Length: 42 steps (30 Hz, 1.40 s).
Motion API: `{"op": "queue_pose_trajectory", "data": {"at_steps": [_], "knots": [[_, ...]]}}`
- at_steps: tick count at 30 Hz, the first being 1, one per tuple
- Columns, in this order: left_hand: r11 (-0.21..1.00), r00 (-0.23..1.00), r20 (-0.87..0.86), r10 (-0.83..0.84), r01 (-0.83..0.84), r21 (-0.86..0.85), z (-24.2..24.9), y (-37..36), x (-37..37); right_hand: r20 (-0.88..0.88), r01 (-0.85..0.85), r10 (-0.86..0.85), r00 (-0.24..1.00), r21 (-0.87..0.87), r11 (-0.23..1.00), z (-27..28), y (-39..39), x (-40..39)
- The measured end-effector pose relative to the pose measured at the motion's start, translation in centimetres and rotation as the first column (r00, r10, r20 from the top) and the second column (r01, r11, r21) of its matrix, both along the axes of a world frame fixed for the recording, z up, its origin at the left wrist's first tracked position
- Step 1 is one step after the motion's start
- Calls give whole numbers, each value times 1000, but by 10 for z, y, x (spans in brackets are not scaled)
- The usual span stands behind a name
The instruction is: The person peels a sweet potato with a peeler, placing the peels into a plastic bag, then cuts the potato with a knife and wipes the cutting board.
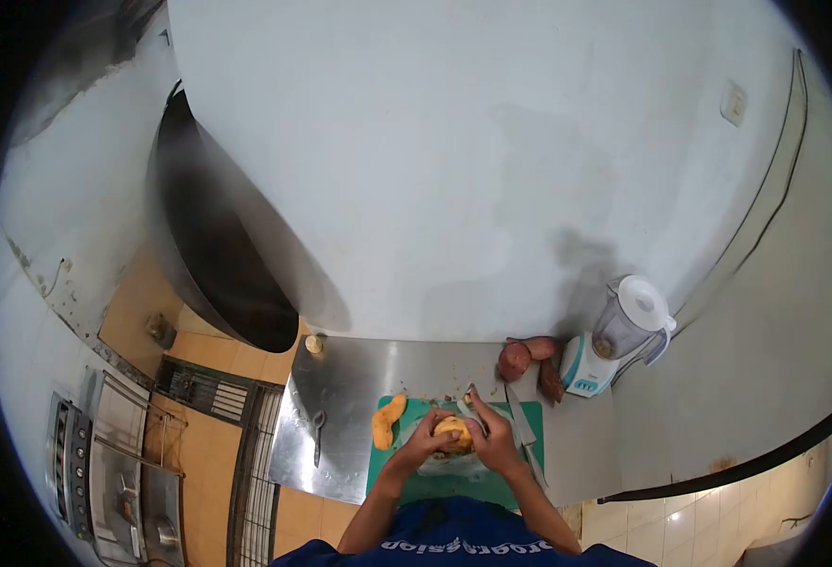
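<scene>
My left hand (424,440) grips a partly peeled orange sweet potato (453,431) over the green cutting board (527,418). Against the same potato, my right hand (492,442) holds a small peeler or knife (466,402), its blade pointing up and away from me. A peeled orange sweet potato (387,420) lies at the board's left edge. A clear bowl (454,464) with peelings sits under my hands. Unpeeled reddish sweet potatoes (527,357) lie at the back of the steel table (340,397).
A large knife (522,427) rests on the board's right side. A white and blue blender (616,336) stands at the table's back right by the wall. A big dark wok (217,255) leans at left. Stove units (113,463) stand lower left.
</scene>
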<state>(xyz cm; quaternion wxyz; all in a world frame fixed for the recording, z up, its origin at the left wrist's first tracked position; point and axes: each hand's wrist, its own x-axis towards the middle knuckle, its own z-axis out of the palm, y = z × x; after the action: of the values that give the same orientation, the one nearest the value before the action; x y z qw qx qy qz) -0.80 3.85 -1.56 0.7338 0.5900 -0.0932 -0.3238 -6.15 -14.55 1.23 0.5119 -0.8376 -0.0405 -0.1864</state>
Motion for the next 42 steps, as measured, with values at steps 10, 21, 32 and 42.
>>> {"op": "queue_pose_trajectory", "data": {"at_steps": [10,21,32,42], "knots": [[921,962,-12,272,-264,-285,-50,-18,-4,-119,-72,92,989,160,985,-32,24,-7],[844,979,-125,164,-204,-496,-16,-18,0,-74,-70,76,994,74,995,0,5,-3],[757,879,-306,365,-472,-452,29,-30,43,-144,-109,70,987,-287,952,62,13,-5],[746,859,-315,405,-509,-429,76,-40,48,-125,-28,-22,992,-382,924,88,19,4]]}}
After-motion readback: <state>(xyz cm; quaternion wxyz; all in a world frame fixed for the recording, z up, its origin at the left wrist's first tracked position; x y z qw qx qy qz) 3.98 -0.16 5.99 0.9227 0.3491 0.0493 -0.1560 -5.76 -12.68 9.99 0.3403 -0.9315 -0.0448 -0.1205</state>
